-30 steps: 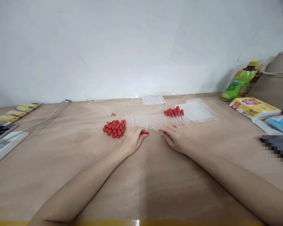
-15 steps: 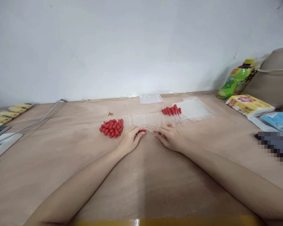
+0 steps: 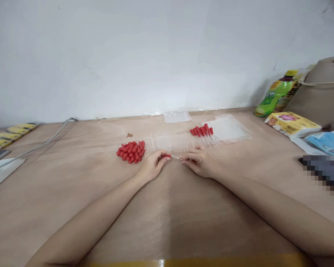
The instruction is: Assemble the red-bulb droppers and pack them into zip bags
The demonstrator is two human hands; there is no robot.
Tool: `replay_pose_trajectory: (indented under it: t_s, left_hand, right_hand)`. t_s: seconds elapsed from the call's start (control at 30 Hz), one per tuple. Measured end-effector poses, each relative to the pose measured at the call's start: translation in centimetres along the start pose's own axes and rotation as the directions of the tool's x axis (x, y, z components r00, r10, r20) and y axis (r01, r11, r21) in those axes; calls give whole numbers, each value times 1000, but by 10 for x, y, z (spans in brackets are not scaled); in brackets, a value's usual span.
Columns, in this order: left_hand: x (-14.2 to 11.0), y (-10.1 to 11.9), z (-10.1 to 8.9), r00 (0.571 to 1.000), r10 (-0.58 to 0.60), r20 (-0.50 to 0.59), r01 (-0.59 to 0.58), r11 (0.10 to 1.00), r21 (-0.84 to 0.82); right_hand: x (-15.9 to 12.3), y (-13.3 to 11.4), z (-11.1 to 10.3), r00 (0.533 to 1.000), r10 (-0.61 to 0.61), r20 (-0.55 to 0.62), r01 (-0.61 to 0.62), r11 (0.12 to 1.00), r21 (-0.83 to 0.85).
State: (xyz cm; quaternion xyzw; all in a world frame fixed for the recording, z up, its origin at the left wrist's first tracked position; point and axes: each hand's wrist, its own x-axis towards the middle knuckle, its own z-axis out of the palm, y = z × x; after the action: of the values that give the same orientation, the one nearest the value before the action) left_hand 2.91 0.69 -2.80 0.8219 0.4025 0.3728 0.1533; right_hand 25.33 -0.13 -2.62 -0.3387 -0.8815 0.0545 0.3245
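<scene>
Pinching: left hand (image 3: 151, 165), red bulb (image 3: 167, 156); right hand (image 3: 202, 163), clear tube (image 3: 177, 158); finished fitted tubes (image 3: 203, 131) lie right of bare tubes (image 3: 168, 142), loose bulbs (image 3: 131, 151) left.

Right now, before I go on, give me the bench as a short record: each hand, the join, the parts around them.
Left hand: pinching a red bulb
Right hand: holding a thin transparent tube
Join: tube end at the bulb's mouth; depth too small to tell
Loose bulbs: piled beyond the left hand, to its left
Loose tubes: in a row beyond both hands
Bulb-topped tubes: grouped beyond the right hand
</scene>
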Motion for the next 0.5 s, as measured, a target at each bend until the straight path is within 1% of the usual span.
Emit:
replay_pose_trajectory:
  t_s: [0.13,0.23,0.37,0.5]
  left_hand:
    - [0,4,-5,995,67,79,-64,997,-44]
    - [0,7,-8,984,111,141,-104,993,-61]
    - [-1,8,-9,971,142,192,-138,990,-38]
    - [0,7,-8,971,137,196,-139,990,-5]
  right_hand:
    - [1,3,-2,999,27,47,-29,998,55]
    - [0,7,-1,997,15,70,-18,998,53]
    - [-1,8,-1,998,2,64,0,999,-40]
    - [-2,4,-1,999,-26,33,31,988,-153]
